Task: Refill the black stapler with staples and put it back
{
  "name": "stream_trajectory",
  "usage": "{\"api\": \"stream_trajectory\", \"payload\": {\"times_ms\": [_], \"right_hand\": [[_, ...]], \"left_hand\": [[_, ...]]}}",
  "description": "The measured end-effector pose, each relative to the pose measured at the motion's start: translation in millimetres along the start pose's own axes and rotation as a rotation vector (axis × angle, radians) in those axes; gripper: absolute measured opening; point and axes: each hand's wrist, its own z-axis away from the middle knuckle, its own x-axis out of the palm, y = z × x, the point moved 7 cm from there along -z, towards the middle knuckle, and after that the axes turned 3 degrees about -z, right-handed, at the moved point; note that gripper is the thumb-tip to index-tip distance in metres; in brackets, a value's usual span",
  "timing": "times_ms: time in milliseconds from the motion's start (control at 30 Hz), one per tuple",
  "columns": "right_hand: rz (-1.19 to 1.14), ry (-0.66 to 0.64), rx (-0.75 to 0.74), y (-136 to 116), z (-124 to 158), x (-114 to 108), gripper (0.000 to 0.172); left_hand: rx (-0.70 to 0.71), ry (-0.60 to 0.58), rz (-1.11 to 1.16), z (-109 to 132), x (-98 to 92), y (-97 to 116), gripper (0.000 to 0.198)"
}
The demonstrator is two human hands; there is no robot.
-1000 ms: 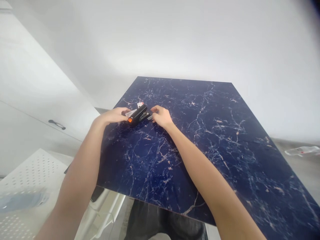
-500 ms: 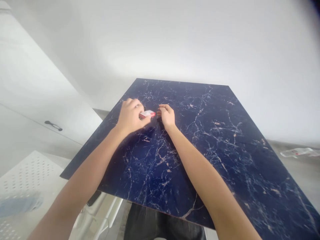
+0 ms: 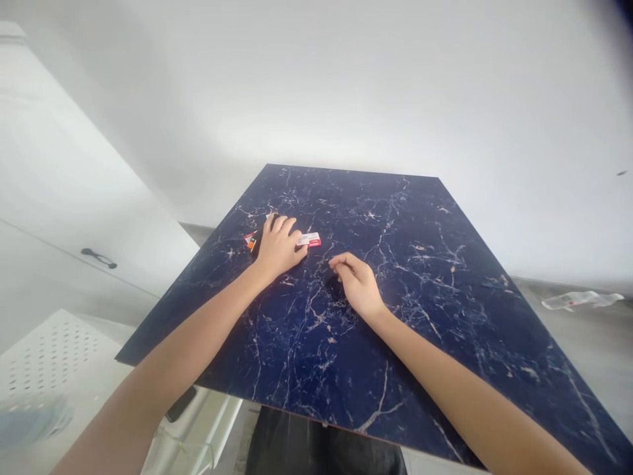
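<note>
Right hand (image 3: 359,285) has drawn away from the box (image 3: 311,239), fingers curled, contents unclear, leaving left hand (image 3: 278,248) half-curled over the stapler (image 3: 256,241), grip unclear.

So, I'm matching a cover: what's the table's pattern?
Head view: the table is dark blue with pale veins.

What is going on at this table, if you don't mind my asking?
A person's left hand is spread over a black stapler, mostly hidden, while a red-and-white box sticks out beside its thumb. The right hand is nearby above the blue marbled table, fingers curled; whether it holds anything is unclear.
</note>
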Motion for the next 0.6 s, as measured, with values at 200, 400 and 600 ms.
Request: {"api": "stream_trajectory", "payload": {"times_ms": [200,400,600], "right_hand": [[0.101,-0.080,-0.039,-11.9,26.4,-12.5,0.021],[0.154,-0.126,-0.110,-17.5,24.3,-6.8,0.022],[0.168,-0.127,-0.142,-21.7,25.8,-6.5,0.024]], "left_hand": [[-0.125,-0.036,-0.087,-4.1,4.4,-20.6,0.042],[-0.169,-0.024,-0.090,-2.0,-8.8,-25.2,0.044],[-0.477,-0.091,-0.126,9.1,-28.8,-80.3,0.055]]}}
